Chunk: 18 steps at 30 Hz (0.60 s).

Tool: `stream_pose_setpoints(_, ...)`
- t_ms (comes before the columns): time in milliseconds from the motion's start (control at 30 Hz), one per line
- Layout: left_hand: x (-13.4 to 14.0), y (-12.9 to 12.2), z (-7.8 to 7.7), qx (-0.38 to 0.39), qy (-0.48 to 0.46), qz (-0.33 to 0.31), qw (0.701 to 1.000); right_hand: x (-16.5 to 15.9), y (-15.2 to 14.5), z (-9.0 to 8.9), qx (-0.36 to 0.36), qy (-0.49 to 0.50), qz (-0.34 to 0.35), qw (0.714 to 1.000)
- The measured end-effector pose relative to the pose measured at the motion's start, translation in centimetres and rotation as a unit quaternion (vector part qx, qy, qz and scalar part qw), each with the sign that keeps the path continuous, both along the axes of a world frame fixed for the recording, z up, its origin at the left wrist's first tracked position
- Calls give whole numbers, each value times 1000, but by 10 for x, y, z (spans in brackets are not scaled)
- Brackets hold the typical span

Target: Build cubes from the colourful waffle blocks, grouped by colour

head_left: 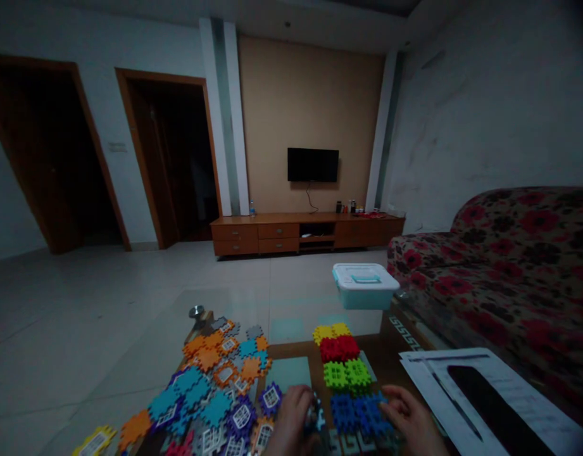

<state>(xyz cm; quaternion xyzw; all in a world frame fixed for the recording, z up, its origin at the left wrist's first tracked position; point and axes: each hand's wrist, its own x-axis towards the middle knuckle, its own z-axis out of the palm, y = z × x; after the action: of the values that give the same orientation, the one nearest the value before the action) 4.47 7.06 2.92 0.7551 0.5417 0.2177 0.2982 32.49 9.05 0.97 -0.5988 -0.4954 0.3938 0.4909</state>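
My left hand (295, 418) is closed at the bottom centre, its fingers curled round a pale grey-blue toothed building tile (318, 413), mostly hidden. My right hand (407, 415) has thumb and fingers at the right edge of a blue block of interlocking tiles (360, 413), seemingly pinching it. Beyond the blue block, in a column, lie green tiles (347, 375), red tiles (339, 348) and yellow tiles (332, 332). A purple tile with a white window insert (271, 398) lies just left of my left hand.
Loose tiles in several colours, including orange (208, 358) and light blue (191, 386), spread over the left of the glass table (287, 370). A lidded teal box (366, 291) stands at the far right. Papers (490, 362) with a pen (455, 405) and black phone-like object (495, 405) lie right.
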Motion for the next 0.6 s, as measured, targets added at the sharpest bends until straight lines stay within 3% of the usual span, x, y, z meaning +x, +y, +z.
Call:
stream_pose_setpoints(167, 55, 7, -26, -1, 41, -26, 999, -6, 8, -30, 9, -26, -12, 1000)
stream_pose_setpoints(333, 79, 29, -56, 75, 96, -17, 992, -11, 18, -51, 61, -127, -35, 989)
stream_pose_setpoints(433, 84, 36, -72, 150, 142, -34, 978, -7, 20, -61, 93, -153, -30, 983)
stream_pose_setpoints(600, 86, 36, -96, 321, 194, -35, 926, 5, 19, -74, 111, -150, 0, 983)
